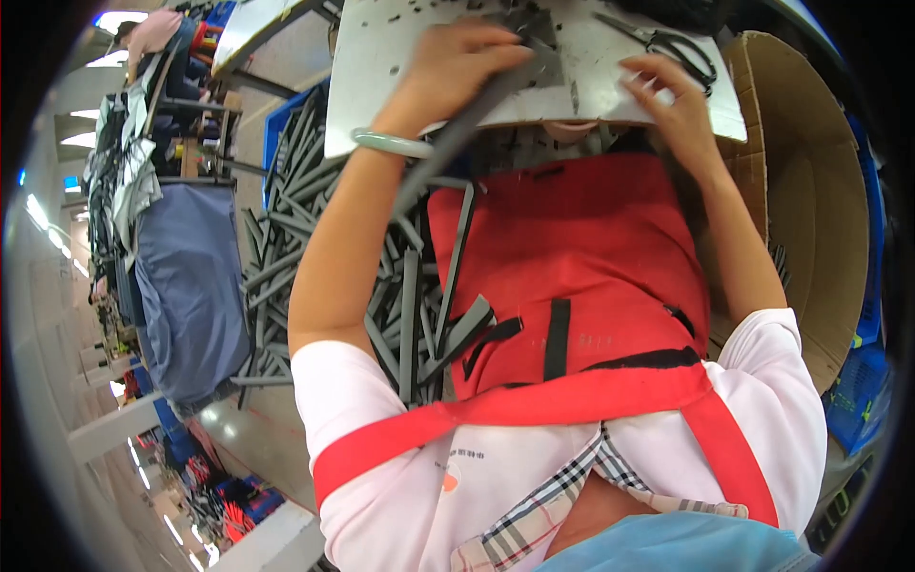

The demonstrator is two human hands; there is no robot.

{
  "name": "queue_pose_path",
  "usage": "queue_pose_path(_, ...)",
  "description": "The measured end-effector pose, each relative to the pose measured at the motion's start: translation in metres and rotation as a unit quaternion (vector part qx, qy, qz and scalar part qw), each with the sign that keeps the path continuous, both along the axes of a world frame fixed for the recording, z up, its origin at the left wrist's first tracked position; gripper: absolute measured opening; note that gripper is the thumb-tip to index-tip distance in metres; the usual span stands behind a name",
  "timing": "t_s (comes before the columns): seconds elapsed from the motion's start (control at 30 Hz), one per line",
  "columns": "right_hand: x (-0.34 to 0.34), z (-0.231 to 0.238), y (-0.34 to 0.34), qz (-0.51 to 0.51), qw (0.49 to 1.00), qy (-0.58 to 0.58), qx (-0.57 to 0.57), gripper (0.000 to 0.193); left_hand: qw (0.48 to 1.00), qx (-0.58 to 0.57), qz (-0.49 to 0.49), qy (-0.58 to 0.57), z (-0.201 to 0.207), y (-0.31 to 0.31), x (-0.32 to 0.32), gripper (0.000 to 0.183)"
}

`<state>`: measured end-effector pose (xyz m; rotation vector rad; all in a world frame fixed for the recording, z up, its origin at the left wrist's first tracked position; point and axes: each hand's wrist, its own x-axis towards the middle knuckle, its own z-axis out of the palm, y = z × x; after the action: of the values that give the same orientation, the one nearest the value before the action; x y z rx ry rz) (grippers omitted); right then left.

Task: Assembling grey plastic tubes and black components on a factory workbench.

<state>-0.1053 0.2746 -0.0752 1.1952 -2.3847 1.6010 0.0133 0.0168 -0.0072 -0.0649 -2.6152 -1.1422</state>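
My left hand (pixel 457 74) is closed around a long dark grey strip (pixel 467 119) above the white table. The strip slants down past my wrist, which wears a pale bangle, toward my lap. At its far end, by my fingertips, lies a dark flat piece (pixel 541 59); whether the two touch is unclear. My right hand (pixel 672 110) hovers over the table's near right edge, fingers curved and apart, with nothing plainly in it. Just beyond it are scissors (pixel 691 59) with black handles, lying on the table.
The white table (pixel 367 105) carries small black scraps. Many grey strips (pixel 295 210) are heaped at my left, beside a blue bin (pixel 278 129). A tall cardboard box (pixel 810 191) stands at my right. A red apron (pixel 572 238) covers my lap. Another person (pixel 157 33) bends over far left.
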Motion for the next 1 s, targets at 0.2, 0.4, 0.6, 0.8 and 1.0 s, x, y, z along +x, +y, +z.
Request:
queue_pose_path(0.2,0.073,-0.004,-0.013,0.054,0.914,-0.401,-0.015,0.022,0.989,0.145,-0.035,0.022,-0.034,0.074,0.039,0.026)
queue_pose_path(0.4,0.007,0.008,0.103,0.034,0.914,-0.384,-0.123,0.03,0.974,0.048,-0.076,-0.206,-0.038,0.069,0.113,0.027)
queue_pose_path(0.6,0.038,0.027,0.1,-0.086,0.986,-0.14,-0.017,0.051,0.963,-0.081,-0.059,-0.249,-0.051,0.069,0.119,0.033)
queue_pose_path(0.8,0.106,0.074,0.032,0.191,0.935,0.12,0.274,0.073,0.987,0.023,-0.159,-0.029,-0.012,0.116,0.075,0.027)
queue_pose_path(1.0,0.046,0.065,0.026,0.158,0.939,0.155,0.265,0.039,0.972,-0.193,-0.004,0.136,-0.023,0.068,0.082,0.039)
